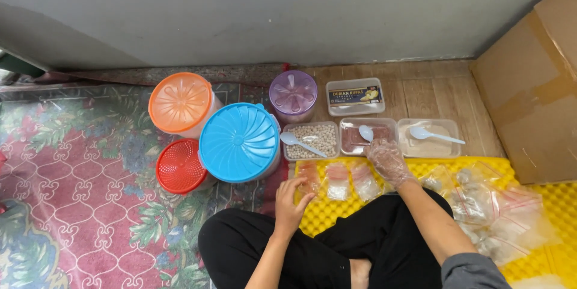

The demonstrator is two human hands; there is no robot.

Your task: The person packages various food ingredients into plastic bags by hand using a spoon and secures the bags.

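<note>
My left hand [293,200] is bare and pinches the edge of a small clear zip bag [309,176] with reddish contents on the yellow mat [421,167]. My right hand [388,159] wears a clear plastic glove and rests on the mat just below a tray of brownish powder [384,135] with a white spoon [365,132]; nothing shows in its grip. Two more small filled bags [337,181] [365,181] lie between my hands. A tray of pale round pellets [320,135] with a spoon sits left of the powder tray.
A third tray [443,147] with a spoon is at the right. Blue [239,141], orange [180,102], red [180,166] and purple [293,92] lidded tubs stand on the carpet. A closed labelled box [355,96], a pile of zip bags [490,211] and a cardboard box [535,90] are nearby.
</note>
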